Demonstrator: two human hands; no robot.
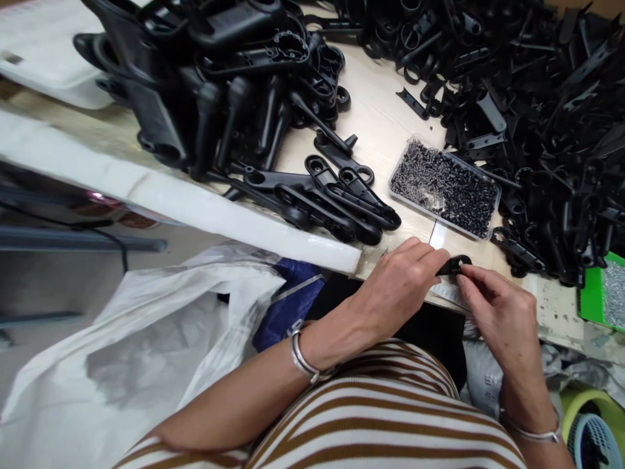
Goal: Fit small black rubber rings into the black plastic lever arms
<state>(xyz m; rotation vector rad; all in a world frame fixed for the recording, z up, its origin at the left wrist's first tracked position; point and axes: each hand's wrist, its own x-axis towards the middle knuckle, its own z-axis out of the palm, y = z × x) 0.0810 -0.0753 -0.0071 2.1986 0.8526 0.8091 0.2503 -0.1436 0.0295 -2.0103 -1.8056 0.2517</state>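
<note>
The left hand (pixel 403 286) and right hand (pixel 505 316) share a pinching grip on one small black plastic part (pixel 454 266) at the pale table (pixel 375 114). Beyond, one clear rectangular plastic box (pixel 434 215) of tiny grey and black pieces (pixel 463 189) sits between two heaps of black plastic parts (pixel 541 117).

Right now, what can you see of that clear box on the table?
The clear box is shallow, rectangular and open-topped, apparently plastic. It lies askew on the table, holding tiny greyish pieces at left and black ones at right. Black parts crowd its right end; neither the left hand nor the right hand touches it.
</note>
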